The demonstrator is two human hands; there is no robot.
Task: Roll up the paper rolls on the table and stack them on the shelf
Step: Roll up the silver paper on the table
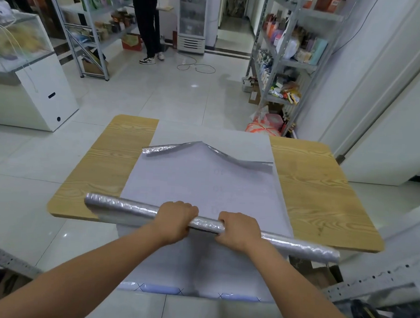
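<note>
Sheet (203,180) runs down the middle of the counter (317,188), over its near edge. Roll (119,204) lies across it up front, left hand (176,220) and right hand (239,229) side by side at its centre.

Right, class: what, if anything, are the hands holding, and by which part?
The left hand and right hand both grip the silver paper roll near its middle, side by side; both ends stick out free.

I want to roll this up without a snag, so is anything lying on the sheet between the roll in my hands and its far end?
Nothing visible. The left hand and right hand grip the roll, and the sheet ahead lies bare up to its curled far edge.
</note>
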